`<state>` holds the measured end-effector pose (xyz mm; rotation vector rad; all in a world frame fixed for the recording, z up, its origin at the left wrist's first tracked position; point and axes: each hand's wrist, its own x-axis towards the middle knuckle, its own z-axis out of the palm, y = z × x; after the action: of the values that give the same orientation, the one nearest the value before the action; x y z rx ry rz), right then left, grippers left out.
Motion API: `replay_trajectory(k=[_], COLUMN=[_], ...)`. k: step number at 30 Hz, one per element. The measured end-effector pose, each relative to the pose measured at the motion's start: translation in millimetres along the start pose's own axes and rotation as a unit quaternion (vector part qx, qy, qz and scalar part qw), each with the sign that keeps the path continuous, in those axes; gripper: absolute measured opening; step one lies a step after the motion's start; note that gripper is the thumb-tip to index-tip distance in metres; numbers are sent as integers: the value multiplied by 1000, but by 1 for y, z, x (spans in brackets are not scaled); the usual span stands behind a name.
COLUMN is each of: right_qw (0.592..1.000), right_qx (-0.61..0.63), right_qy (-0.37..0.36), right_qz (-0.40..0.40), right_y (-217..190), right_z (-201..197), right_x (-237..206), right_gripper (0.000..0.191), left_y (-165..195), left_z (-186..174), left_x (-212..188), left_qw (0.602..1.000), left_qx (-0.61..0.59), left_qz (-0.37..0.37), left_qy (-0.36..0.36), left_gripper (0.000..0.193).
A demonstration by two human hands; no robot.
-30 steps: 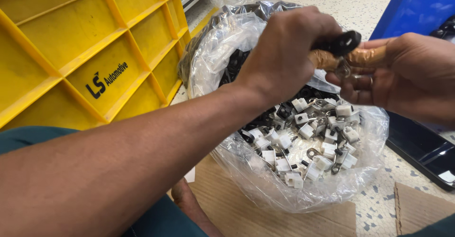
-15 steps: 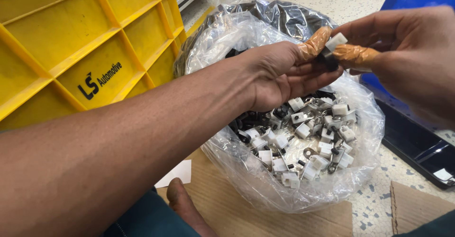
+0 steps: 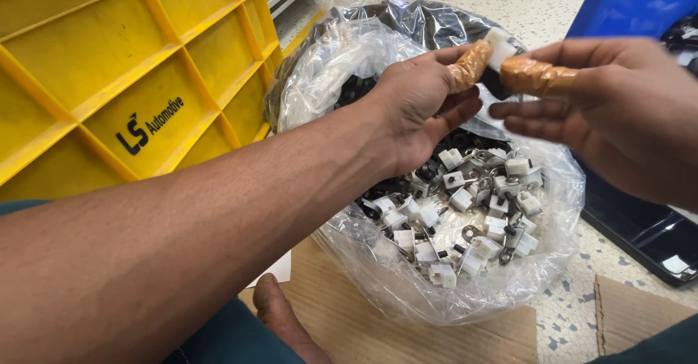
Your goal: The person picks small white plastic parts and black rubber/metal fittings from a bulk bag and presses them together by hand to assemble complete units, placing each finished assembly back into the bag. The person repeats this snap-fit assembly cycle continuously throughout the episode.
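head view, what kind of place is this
Probably a factory or parts-sorting floor: a clear plastic bag full of small white clips, a yellow crate and blue bin on a speckled floor.

The part [image 3: 500,58] pinched between the left hand [image 3: 422,109] and right hand [image 3: 618,109] is mostly hidden by taped fingertips [image 3: 534,75] — only a white corner and dark underside show. The right hand runs off the frame's right edge. The crate [image 3: 109,80] and blue bin [image 3: 625,4] are cut off, and the bag [image 3: 436,291] blurs the lower clips [image 3: 480,211].

Crate [image 3: 123,80] left, clips [image 3: 472,211] in bag [image 3: 407,291]
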<state>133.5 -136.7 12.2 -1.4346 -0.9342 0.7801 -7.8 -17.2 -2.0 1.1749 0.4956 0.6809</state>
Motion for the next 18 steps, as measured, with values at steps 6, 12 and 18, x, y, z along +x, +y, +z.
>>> replay_trajectory(k=[6, 12, 18], right_qw=[983, 989, 994], right_qx=[164, 89, 18], right_qy=[-16, 36, -103], right_qz=[87, 112, 29], right_y=[2, -2, 2], right_z=[-14, -9, -11], right_x=[11, 11, 11], right_gripper=[36, 31, 44], left_y=[4, -3, -3], left_z=[4, 15, 16], left_x=[-3, -7, -4], left_qw=[995, 990, 994], left_qx=[-58, -16, -58], left_qz=[-56, -113, -73], left_qy=[-56, -78, -48], left_gripper=[27, 29, 30])
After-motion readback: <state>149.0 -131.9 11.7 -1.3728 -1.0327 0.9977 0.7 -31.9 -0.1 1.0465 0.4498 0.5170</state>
